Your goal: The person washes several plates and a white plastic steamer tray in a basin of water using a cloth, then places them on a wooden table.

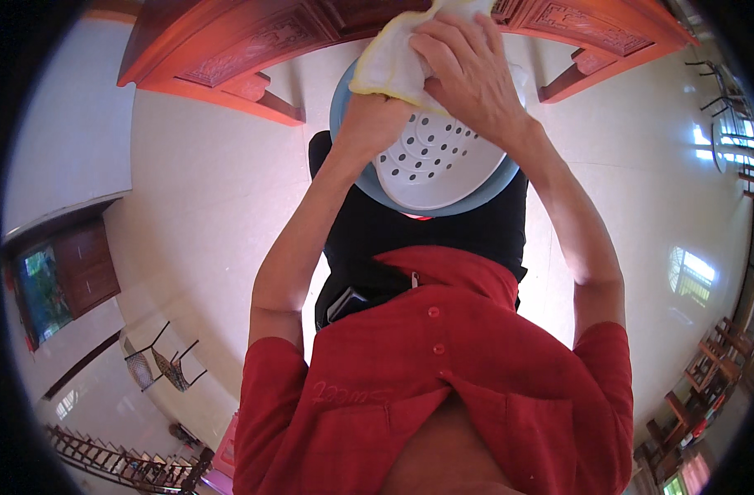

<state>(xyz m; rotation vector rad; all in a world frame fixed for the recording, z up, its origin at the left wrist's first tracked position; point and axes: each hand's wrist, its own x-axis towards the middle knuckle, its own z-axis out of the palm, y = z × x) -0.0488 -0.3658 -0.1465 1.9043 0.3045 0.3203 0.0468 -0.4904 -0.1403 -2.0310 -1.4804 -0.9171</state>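
Observation:
A white cloth (392, 59) with yellow edging is held up in front of me. My right hand (470, 74) lies over its outer face with bent fingers, gripping the fabric. My left hand (380, 120) reaches under the lower edge of the cloth, and its fingers are hidden there. Below both hands sits a white plastic colander (429, 164) with round dark holes. It stands inside a blue plastic basin (368, 189), tilted or off centre. The basin is over my knees, in front of my black trousers (414, 232).
A carved reddish wooden cabinet (247, 52) with short legs stands just beyond the basin. Pale glossy floor tiles (210, 185) surround me. Chairs (166, 365) are at the lower left, and wooden furniture (717, 352) lines the right. A stair railing (123, 461) shows at bottom left.

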